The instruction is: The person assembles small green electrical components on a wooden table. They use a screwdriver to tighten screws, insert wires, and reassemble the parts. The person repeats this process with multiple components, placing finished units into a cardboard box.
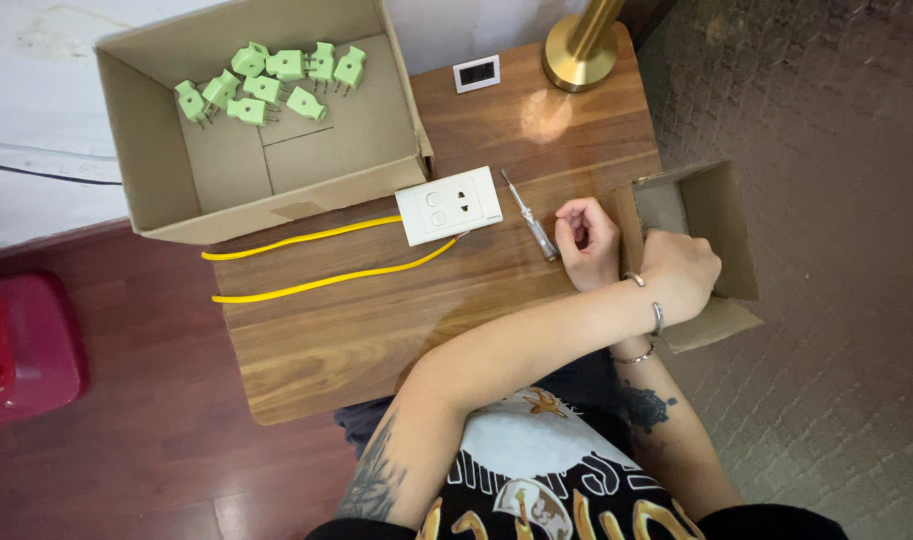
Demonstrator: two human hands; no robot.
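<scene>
Left hand [682,272], nearest me, enters the small box [722,215], fingers hidden; my right hand [587,240], fingers curled closed, adjoins the screwdriver [530,222]: probably light, rigid, best gripped at its clear handle

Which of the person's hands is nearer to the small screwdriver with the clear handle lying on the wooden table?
Right. The right hand is curled just beside the screwdriver, to its right. The left hand reaches across farther right, at the small cardboard box.
</scene>
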